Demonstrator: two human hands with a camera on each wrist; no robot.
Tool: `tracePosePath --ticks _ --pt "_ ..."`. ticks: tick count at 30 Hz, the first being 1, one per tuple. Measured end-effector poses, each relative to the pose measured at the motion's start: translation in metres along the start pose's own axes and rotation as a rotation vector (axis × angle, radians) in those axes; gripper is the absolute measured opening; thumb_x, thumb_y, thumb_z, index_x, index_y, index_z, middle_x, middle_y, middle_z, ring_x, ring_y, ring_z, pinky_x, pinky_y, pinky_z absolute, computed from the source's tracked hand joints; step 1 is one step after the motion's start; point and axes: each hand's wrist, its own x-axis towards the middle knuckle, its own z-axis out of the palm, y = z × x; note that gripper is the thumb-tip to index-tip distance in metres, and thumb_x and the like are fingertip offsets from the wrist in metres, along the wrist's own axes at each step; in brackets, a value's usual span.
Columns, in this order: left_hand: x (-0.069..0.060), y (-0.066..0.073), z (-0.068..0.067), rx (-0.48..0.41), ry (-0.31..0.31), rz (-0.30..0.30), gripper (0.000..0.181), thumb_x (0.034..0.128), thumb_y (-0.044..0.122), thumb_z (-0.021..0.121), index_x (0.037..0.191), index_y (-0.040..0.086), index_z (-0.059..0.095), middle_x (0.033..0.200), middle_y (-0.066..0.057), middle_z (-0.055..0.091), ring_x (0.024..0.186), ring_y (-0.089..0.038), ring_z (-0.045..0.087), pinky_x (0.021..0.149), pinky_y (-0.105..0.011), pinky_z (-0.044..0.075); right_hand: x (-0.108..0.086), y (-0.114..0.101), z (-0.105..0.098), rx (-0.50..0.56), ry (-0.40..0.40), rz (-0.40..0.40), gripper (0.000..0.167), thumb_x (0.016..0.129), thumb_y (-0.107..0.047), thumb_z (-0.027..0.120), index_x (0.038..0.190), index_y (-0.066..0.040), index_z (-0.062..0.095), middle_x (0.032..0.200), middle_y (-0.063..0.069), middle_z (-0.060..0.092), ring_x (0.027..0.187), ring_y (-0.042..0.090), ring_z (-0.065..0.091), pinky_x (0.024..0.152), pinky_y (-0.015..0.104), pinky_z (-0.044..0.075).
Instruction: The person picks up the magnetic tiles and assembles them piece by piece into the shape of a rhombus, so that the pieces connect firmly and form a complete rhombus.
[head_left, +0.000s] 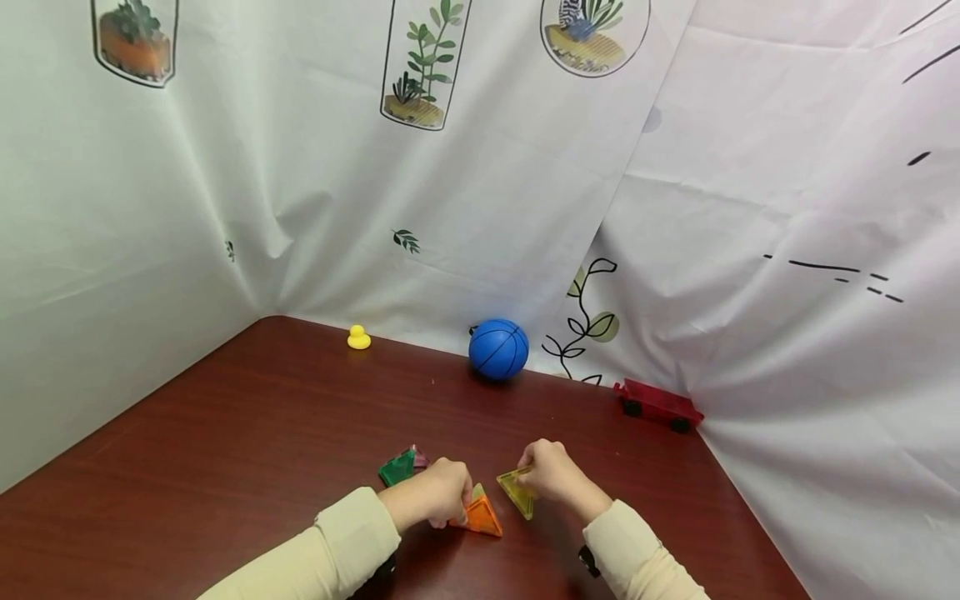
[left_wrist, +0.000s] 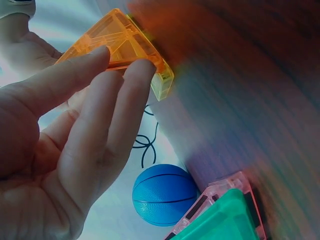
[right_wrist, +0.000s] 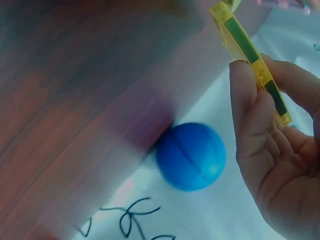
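My left hand (head_left: 442, 490) pinches an orange triangular magnetic tile (head_left: 482, 516) just above the table. Behind it shows the edge of a yellow-green tile (left_wrist: 162, 85), against the orange one in the left wrist view. To the right, my right hand (head_left: 553, 471) pinches a yellow triangular magnetic tile (head_left: 517, 492) between thumb and fingers; dark magnet strips line its edge in the right wrist view. A small gap separates the yellow tile from the orange one. Beyond the left hand, a green tile (head_left: 397, 468) and a pink tile (head_left: 420, 457) stand together, partly hidden.
At the back of the brown table (head_left: 262, 433) sit a yellow rubber duck (head_left: 358, 338) and a blue ball (head_left: 498, 349). A red toy wagon (head_left: 658, 403) stands at the right edge. White printed cloth (head_left: 337, 192) hangs around the back and sides.
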Motion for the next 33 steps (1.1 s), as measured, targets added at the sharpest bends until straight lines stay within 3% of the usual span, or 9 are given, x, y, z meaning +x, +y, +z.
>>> tracePosePath --ticks 16,26,33 --pt "0.001 0.0 0.001 -0.018 -0.015 -0.007 0.025 0.0662 0.005 0.074 0.055 0.012 0.053 0.048 -0.001 0.05 0.034 -0.009 0.048 0.034 -0.02 0.042 0.0 -0.02 0.023 0.02 -0.062 -0.005 0.012 0.07 -0.003 0.069 0.068 -0.004 0.057 0.056 0.001 0.05 0.037 0.009 0.049 0.036 0.02 0.043" --pt "0.0 0.002 0.0 0.003 -0.017 -0.007 0.024 0.0666 0.008 0.075 0.057 0.012 0.053 0.048 0.0 0.05 0.034 -0.008 0.047 0.034 -0.02 0.042 -0.001 -0.025 0.017 0.013 -0.113 -0.013 0.013 0.072 -0.006 0.069 0.081 0.001 0.062 0.066 0.003 0.054 0.04 0.008 0.05 0.039 0.019 0.044" --pt "0.001 0.0 0.001 -0.014 -0.015 -0.015 0.024 0.0663 0.008 0.075 0.059 0.011 0.053 0.049 -0.001 0.05 0.034 -0.01 0.047 0.035 -0.021 0.043 -0.005 -0.026 0.009 0.034 -0.152 -0.025 0.017 0.07 -0.005 0.069 0.085 0.002 0.064 0.063 0.001 0.057 0.041 0.01 0.052 0.04 0.02 0.045"
